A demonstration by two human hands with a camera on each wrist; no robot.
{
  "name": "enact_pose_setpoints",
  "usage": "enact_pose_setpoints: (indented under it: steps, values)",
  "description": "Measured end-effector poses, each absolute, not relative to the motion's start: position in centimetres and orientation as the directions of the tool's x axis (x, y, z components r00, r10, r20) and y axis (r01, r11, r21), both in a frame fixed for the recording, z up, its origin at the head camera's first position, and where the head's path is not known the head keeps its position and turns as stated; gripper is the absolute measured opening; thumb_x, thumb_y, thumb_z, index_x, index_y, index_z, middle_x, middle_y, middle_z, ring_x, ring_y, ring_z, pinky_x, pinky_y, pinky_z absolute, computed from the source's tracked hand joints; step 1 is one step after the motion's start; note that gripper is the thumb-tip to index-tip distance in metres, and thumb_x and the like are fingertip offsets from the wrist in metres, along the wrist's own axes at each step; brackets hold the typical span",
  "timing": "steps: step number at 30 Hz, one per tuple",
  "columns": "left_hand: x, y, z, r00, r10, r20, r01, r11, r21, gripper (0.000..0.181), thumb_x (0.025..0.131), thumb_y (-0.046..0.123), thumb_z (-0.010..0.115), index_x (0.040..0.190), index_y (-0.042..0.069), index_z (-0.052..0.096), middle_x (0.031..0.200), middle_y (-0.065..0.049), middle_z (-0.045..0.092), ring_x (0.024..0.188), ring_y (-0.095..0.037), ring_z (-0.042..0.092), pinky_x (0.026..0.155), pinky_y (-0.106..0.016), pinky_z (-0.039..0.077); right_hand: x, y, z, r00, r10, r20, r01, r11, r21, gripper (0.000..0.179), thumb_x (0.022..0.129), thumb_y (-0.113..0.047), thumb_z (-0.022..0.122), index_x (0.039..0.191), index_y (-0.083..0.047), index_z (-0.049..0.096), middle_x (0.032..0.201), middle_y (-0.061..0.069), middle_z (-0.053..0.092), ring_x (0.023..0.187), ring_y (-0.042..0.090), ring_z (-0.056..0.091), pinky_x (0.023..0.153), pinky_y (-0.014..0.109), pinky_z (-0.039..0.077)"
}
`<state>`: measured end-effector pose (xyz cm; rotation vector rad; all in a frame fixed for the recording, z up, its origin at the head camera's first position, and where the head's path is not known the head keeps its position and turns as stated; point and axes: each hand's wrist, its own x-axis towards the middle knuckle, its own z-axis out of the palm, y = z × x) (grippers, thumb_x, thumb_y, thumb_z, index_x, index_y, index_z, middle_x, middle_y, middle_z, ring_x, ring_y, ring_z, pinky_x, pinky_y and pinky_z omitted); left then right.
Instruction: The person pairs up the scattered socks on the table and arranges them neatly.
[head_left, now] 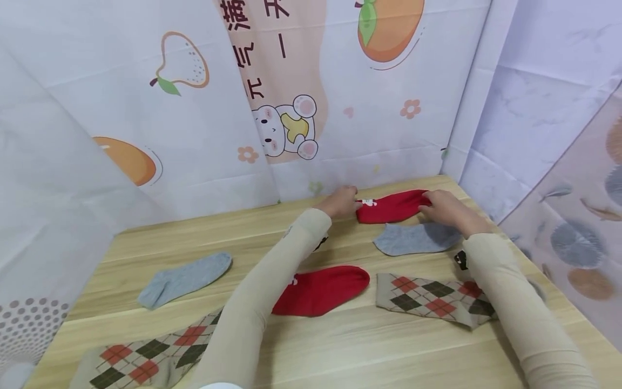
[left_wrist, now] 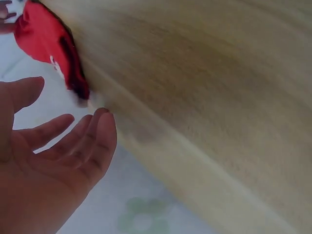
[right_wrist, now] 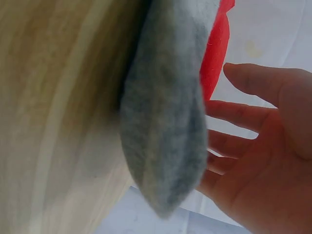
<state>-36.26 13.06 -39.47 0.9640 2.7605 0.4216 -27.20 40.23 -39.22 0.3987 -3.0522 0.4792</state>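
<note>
A red sock [head_left: 393, 208] with a small white figure lies flat at the far edge of the table, between the two hands. Close to its cuff end is my left hand [head_left: 340, 201], fingers loosely bent and apart from the sock in the left wrist view. At the other end, my right hand [head_left: 448, 210] has its fingertips right at the red fabric, the thumb spread away from them. A grey sock [head_left: 413, 239] lies just in front of the red one; in the right wrist view it partly hides the right fingertips.
Nearer on the wooden table [head_left: 335, 351] lie another red sock [head_left: 320, 292], partly behind the left sleeve, and an argyle sock [head_left: 427, 297] by the right sleeve. Another grey sock [head_left: 187, 278] and argyle sock [head_left: 146, 356] lie left. A printed curtain [head_left: 204, 135] hangs behind.
</note>
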Motion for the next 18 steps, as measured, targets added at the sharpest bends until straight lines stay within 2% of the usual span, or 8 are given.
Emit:
enact_pose_setpoints:
  steps: [2,5,9,12,15,18]
  values:
    - [-36.6,13.3,-39.7,-0.777,0.624,-0.084,0.57,0.754,0.327,0.028,0.102,0.023,0.055,0.116,0.0,0.06,0.11,-0.011,0.063,0.094,-0.02,0.055,0.084,-0.029,0.047,-27.2,40.3,-39.3,-0.972,-0.23,0.056,-0.236,0.921,-0.311,0.03,0.093,-0.008,0.063,0.11,0.017,0.059,0.094,0.026,0.065,0.087,0.039,0.059,0.081,0.053,0.046]
    - [-36.8,13.5,-40.1,-0.778,0.623,-0.081,0.577,0.759,0.302,0.021,0.102,0.022,0.055,0.106,0.002,0.063,0.101,-0.008,0.062,0.09,-0.019,0.051,0.079,-0.028,0.045,-27.0,40.3,-39.2,-0.978,-0.202,0.047,-0.206,0.921,-0.33,0.032,0.089,-0.002,0.063,0.115,0.016,0.058,0.1,0.027,0.064,0.092,0.04,0.058,0.085,0.055,0.046]
    - [-36.7,13.4,-40.4,-0.781,0.621,-0.058,0.588,0.764,0.265,0.015,0.1,0.017,0.057,0.105,0.004,0.064,0.105,-0.007,0.061,0.1,-0.018,0.052,0.087,-0.027,0.046,-26.8,40.2,-39.2,-0.986,-0.159,0.042,-0.164,0.927,-0.337,0.039,0.087,0.003,0.06,0.123,0.016,0.053,0.11,0.032,0.062,0.099,0.045,0.059,0.089,0.058,0.046]
    - [-36.6,13.4,-40.5,-0.782,0.622,-0.042,0.589,0.759,0.279,0.011,0.099,0.013,0.059,0.104,0.005,0.062,0.106,-0.007,0.06,0.102,-0.019,0.052,0.089,-0.028,0.046,-26.7,40.1,-39.1,-0.993,-0.116,0.039,-0.122,0.938,-0.323,0.045,0.088,0.001,0.057,0.13,0.016,0.047,0.116,0.037,0.059,0.098,0.047,0.059,0.086,0.059,0.047]
    - [-36.5,13.4,-40.6,-0.774,0.632,-0.032,0.593,0.743,0.311,0.007,0.098,0.012,0.059,0.101,0.006,0.059,0.102,-0.006,0.059,0.098,-0.018,0.051,0.084,-0.027,0.046,-26.6,40.2,-39.1,-0.997,-0.077,0.026,-0.081,0.949,-0.304,0.034,0.087,0.0,0.056,0.118,0.014,0.055,0.106,0.034,0.062,0.087,0.044,0.059,0.077,0.056,0.048]
    - [-36.5,13.3,-40.7,-0.767,0.641,-0.027,0.592,0.722,0.359,0.005,0.098,0.01,0.057,0.099,0.006,0.055,0.096,-0.005,0.057,0.089,-0.018,0.049,0.076,-0.026,0.044,-26.5,40.4,-39.3,-0.999,-0.053,0.009,-0.053,0.956,-0.29,0.018,0.084,0.0,0.055,0.098,0.008,0.064,0.092,0.025,0.065,0.078,0.038,0.058,0.068,0.051,0.048]
